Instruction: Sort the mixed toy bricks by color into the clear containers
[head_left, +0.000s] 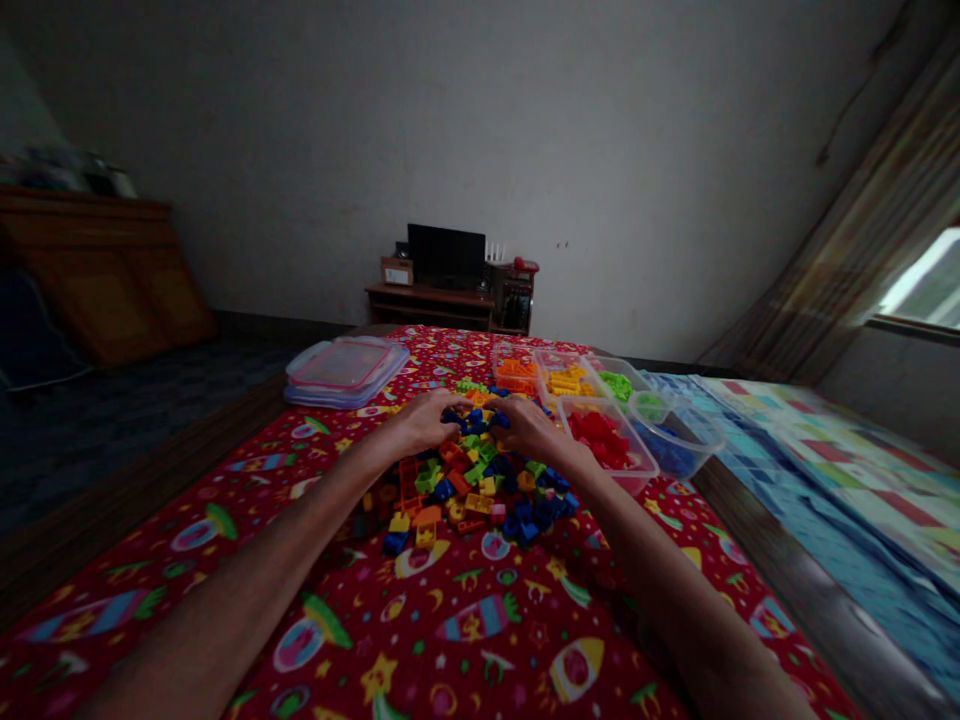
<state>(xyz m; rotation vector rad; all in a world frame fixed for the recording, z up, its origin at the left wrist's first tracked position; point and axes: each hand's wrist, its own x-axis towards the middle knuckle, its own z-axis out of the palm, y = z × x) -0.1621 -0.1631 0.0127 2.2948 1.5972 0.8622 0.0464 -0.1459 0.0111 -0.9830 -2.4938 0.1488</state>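
Observation:
A loose pile of colourful plastic building blocks (469, 480) lies on a red patterned cloth. My left hand (433, 417) reaches over the far left part of the pile, its fingers curled at a blue block (451, 416). Opposite it, my right hand (525, 422) bends its fingers around another blue block (499, 421). A small gap separates the two hands, with more blocks showing between them. The fingertips are small and dim, so the exact grip is hard to see.
Right of the pile stand clear containers of sorted blocks: red (643, 462), yellow (568, 383), orange (515, 377), green (616, 386), and a round tub (701, 440) with blue ones. Stacked lids (341, 368) lie at the left. Beyond are a monitor (447, 255) and a bed (840, 450).

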